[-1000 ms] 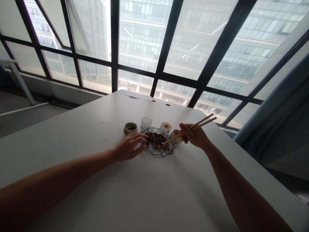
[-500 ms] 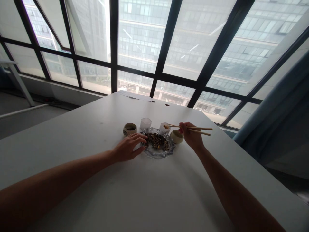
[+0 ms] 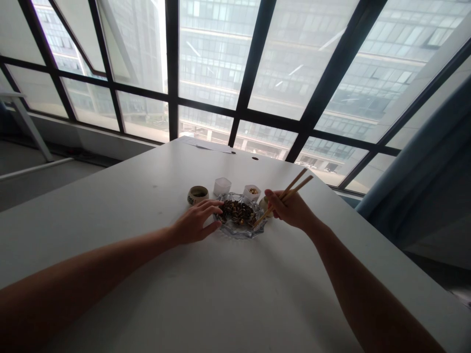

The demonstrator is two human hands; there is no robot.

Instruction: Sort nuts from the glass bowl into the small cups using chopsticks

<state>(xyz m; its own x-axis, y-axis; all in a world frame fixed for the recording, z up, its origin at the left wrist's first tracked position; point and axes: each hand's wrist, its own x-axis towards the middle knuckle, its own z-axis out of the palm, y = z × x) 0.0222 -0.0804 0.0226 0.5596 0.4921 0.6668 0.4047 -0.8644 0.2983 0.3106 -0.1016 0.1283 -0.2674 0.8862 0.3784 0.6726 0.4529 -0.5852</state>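
Observation:
My right hand (image 3: 289, 208) is closed around a pair of wooden chopsticks (image 3: 299, 185), whose tips point down at the right side of a clear glass plate (image 3: 239, 234). On that plate lies a heap of small dark and pale pieces (image 3: 237, 212), too small to name. My left hand (image 3: 196, 223) rests at the plate's left edge, fingers apart. Behind the plate stand a translucent cup (image 3: 222, 186) and a second translucent cup (image 3: 252, 192) with small yellowish-brown pieces inside. A round ceramic pot with dark markings (image 3: 197, 195) is behind my left hand; another round pot (image 3: 263, 203) is partly hidden by my right hand.
The white table (image 3: 228, 294) reaches to the tall windows. Paper sheets (image 3: 206, 145) lie at its far edge, near a small dark round spot (image 3: 254, 158). A blue curtain (image 3: 415, 181) hangs at the right.
My right hand has swung the chopsticks' tips from the right translucent cup down to the plate's right side; their back ends now point up. My left hand has hardly moved.

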